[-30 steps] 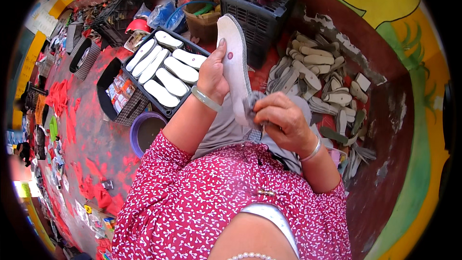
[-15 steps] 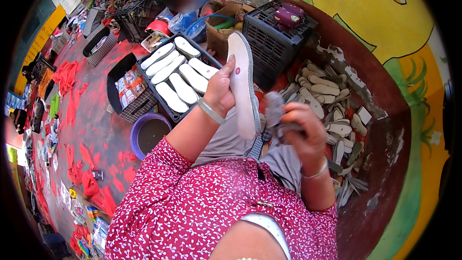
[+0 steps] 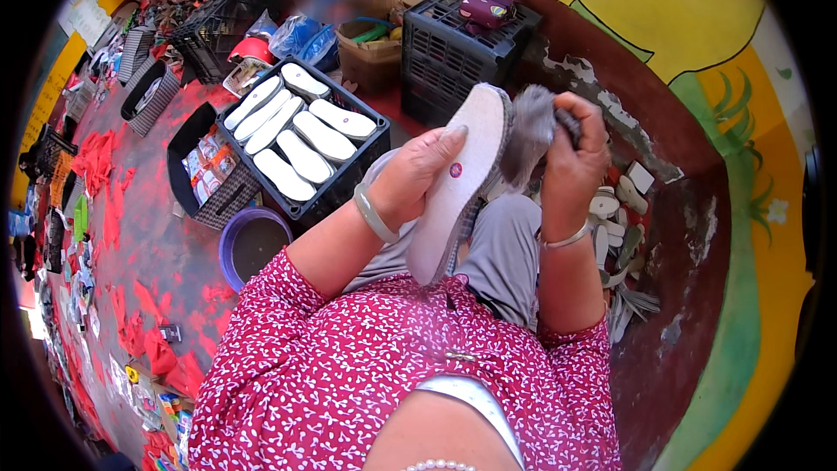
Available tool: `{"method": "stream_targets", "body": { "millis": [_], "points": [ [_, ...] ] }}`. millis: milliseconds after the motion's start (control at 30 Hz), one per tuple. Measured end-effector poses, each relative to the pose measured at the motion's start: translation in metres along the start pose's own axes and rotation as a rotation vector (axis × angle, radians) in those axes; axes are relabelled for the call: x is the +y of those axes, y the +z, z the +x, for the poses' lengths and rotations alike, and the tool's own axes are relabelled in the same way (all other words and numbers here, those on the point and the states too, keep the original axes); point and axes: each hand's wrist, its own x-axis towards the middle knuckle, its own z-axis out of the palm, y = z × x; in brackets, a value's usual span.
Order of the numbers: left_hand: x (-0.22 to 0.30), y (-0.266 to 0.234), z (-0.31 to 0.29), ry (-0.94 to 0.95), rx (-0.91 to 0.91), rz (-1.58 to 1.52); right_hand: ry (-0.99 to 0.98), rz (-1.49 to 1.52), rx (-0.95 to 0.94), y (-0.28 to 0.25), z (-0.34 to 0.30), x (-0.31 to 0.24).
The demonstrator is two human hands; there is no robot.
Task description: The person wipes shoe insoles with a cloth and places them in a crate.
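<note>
My left hand (image 3: 417,176) is closed on a pale shoe sole (image 3: 478,133) with a grey edge and a small red round mark, its thumb lying on the flat face. The sole stands tilted above my lap. My right hand (image 3: 582,150) pinches a grey, fuzzy rag (image 3: 528,129) against the sole's right edge near its upper end. Left of the sole, a black crate (image 3: 380,133) holds several white soles (image 3: 303,155) laid side by side. To the right, behind my right forearm, lies a heap of loose soles (image 3: 629,196), partly hidden.
An upturned black crate (image 3: 449,61) with a purple pouch (image 3: 488,7) on top stands ahead by the wall. Beside the sole crate are a purple bucket (image 3: 228,249), a woven basket of packets (image 3: 228,196) and a cardboard box (image 3: 370,61). Red scraps litter the floor.
The view has shifted slightly. The sole has tipped so its upper end leans right, and my right hand with the rag has risen from beside its lower half to its upper edge.
</note>
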Motion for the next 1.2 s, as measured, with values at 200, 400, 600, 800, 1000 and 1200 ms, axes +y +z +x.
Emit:
{"method": "stream_targets", "body": {
  "millis": [200,400,600,800,1000,1200],
  "points": [
    [-0.009,-0.007,0.006,0.004,0.08,0.04,-0.067,0.055,-0.307,0.016,0.012,-0.002],
    [0.001,-0.003,-0.001,0.084,0.076,0.08,-0.134,-0.012,-0.191,0.028,-0.004,-0.001],
    [0.001,-0.007,0.0,0.161,0.116,0.02,-0.22,-0.124,-0.226,0.027,-0.032,-0.002],
    [0.023,-0.026,0.012,0.294,0.353,-0.061,-0.279,-0.065,-0.591,0.025,-0.067,-0.017],
    [0.037,-0.035,0.008,0.343,0.43,-0.144,-0.316,-0.084,-0.686,0.018,-0.077,-0.017],
    [0.043,-0.061,0.014,0.365,0.61,-0.359,-0.263,-0.106,-0.829,0.01,-0.092,-0.003]
  ]
}}
